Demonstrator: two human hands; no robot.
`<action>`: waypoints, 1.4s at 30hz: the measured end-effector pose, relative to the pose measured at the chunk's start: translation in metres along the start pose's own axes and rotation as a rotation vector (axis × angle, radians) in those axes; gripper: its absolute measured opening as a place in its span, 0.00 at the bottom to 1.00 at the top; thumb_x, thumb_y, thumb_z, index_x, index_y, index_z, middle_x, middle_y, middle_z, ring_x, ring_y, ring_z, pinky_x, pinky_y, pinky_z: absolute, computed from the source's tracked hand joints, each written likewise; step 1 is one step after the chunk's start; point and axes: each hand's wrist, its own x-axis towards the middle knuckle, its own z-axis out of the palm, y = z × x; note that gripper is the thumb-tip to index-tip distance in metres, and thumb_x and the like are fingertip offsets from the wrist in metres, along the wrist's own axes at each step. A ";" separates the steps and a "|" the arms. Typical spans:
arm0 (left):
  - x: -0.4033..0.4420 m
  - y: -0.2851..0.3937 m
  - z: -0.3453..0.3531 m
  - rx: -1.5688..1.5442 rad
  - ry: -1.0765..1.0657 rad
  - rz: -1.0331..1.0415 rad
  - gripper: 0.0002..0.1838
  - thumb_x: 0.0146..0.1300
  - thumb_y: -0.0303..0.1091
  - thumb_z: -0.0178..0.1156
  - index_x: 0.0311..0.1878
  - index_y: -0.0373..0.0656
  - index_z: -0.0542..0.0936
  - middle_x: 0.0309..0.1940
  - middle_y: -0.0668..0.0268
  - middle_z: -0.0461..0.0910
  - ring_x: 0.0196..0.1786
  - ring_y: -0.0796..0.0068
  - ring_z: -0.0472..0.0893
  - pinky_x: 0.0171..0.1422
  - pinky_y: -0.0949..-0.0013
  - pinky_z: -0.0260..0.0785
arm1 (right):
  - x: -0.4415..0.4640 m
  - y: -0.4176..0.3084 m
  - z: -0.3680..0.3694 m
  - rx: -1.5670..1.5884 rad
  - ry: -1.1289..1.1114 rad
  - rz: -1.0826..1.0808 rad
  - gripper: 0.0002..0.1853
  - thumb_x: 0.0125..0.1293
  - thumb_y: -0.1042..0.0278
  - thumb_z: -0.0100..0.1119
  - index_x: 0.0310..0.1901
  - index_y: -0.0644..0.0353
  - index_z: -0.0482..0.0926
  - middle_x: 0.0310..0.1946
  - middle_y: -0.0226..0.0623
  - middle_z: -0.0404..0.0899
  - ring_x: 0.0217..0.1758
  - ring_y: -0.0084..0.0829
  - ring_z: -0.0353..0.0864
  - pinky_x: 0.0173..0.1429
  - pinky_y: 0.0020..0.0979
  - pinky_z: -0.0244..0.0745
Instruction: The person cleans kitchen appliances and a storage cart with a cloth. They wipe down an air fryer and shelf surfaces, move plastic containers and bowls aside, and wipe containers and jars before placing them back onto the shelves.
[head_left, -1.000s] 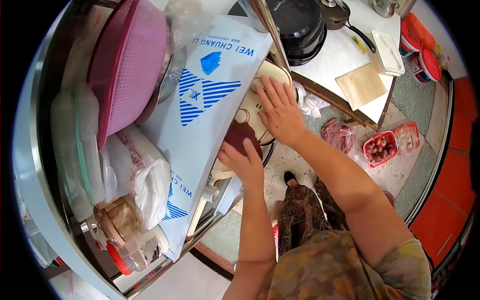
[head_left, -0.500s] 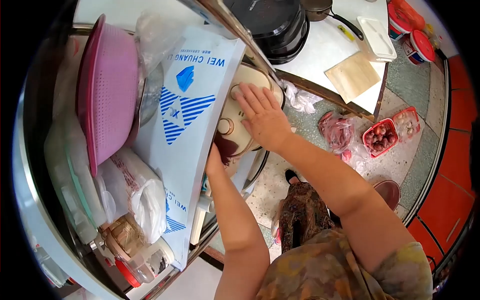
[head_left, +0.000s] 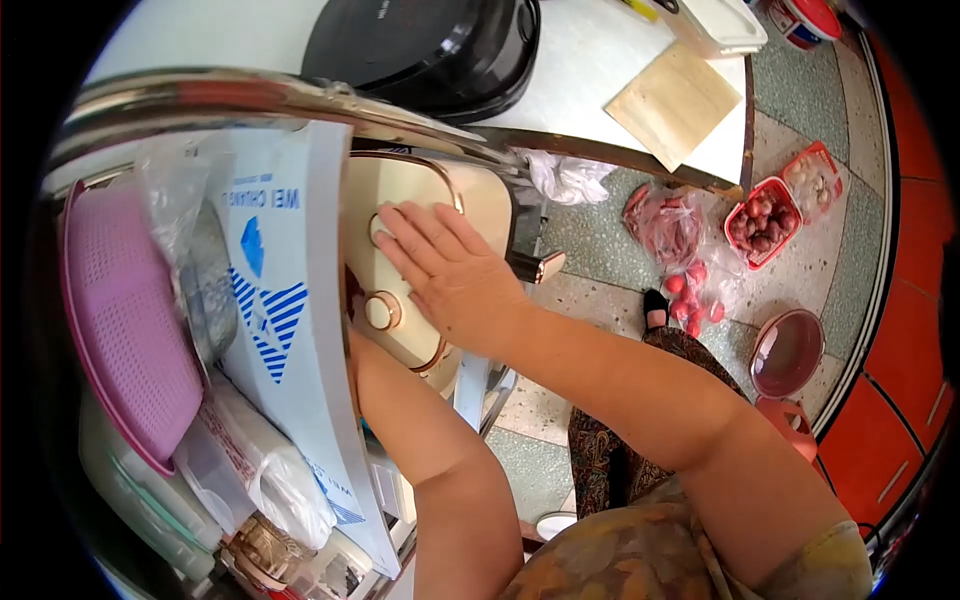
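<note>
A cream appliance [head_left: 480, 200] with two round knobs stands on the rack beside a blue-white panel [head_left: 330, 400]. My right hand [head_left: 455, 275] lies on its knobbed face with the fingers stretched out, the fingertips by the upper knob. The lower knob [head_left: 382, 310] shows to the left of that hand. My left forearm reaches in between the panel and the appliance; the hand itself is hidden behind the panel's edge. A sliver of something dark red shows there, too little to make out.
A purple colander [head_left: 135, 300] and bags stand left of the panel. The rack's metal rail [head_left: 230, 92] crosses above. A black appliance [head_left: 420, 50] sits on the white table [head_left: 580, 90]. On the floor are a red basket of onions [head_left: 763, 222] and a basin [head_left: 788, 352].
The view has shifted, bringing the rack's rail across the top. My left hand has gone from the dark red thing's side to behind the panel, out of sight. My right hand still rests on the appliance.
</note>
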 end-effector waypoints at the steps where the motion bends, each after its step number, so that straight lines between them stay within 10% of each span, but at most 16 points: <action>1: 0.002 0.005 0.001 0.018 -0.006 0.027 0.24 0.65 0.44 0.49 0.58 0.36 0.68 0.57 0.55 0.69 0.56 0.59 0.69 0.59 0.68 0.61 | -0.001 0.001 0.002 0.004 -0.001 0.015 0.32 0.58 0.61 0.51 0.64 0.59 0.57 0.68 0.37 0.50 0.71 0.33 0.47 0.72 0.36 0.39; 22: 0.008 0.020 -0.006 0.113 0.004 0.207 0.23 0.65 0.44 0.48 0.57 0.36 0.70 0.54 0.55 0.72 0.52 0.57 0.72 0.56 0.66 0.64 | -0.001 0.000 0.003 -0.067 0.013 0.002 0.29 0.62 0.59 0.46 0.64 0.59 0.59 0.68 0.37 0.51 0.71 0.33 0.46 0.73 0.35 0.35; 42: -0.045 -0.067 -0.007 0.018 -0.063 -0.230 0.31 0.61 0.48 0.54 0.58 0.31 0.66 0.57 0.53 0.68 0.52 0.60 0.73 0.56 0.67 0.66 | -0.004 -0.001 0.003 -0.144 -0.009 0.016 0.30 0.62 0.57 0.46 0.65 0.57 0.56 0.69 0.34 0.48 0.72 0.32 0.43 0.73 0.34 0.33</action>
